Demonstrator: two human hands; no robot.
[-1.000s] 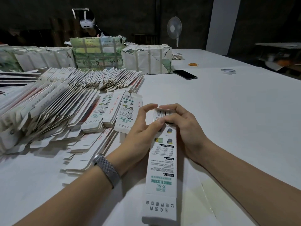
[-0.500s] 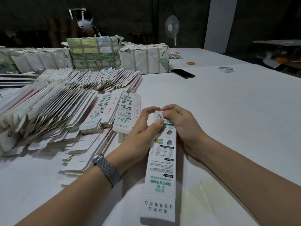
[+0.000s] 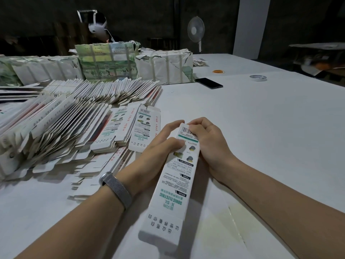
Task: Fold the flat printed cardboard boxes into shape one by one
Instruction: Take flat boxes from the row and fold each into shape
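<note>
A long white printed cardboard box point(image 3: 173, 186) with green lettering lies lengthwise in front of me on the white table point(image 3: 261, 128). My left hand point(image 3: 160, 148) grips its far end from the left, thumb on the printed face. My right hand point(image 3: 207, 143) closes over the same far end from the right, fingers curled on the barcode flap. The near end flap point(image 3: 160, 232) sticks out flat toward me. A large fanned pile of flat boxes point(image 3: 61, 120) lies to the left, with one flat box point(image 3: 145, 128) lying nearest my left hand.
Wrapped bundles point(image 3: 164, 66) stand at the back of the table. A black phone point(image 3: 210, 83), a tape roll point(image 3: 258, 77) and an orange ring point(image 3: 218, 71) lie further right. A fan point(image 3: 195, 32) stands behind. A person sits behind the bundles.
The far end flap has been pressed down under my right fingers. The box has tilted slightly, its near end swinging left. Both hands stay on the far end.
</note>
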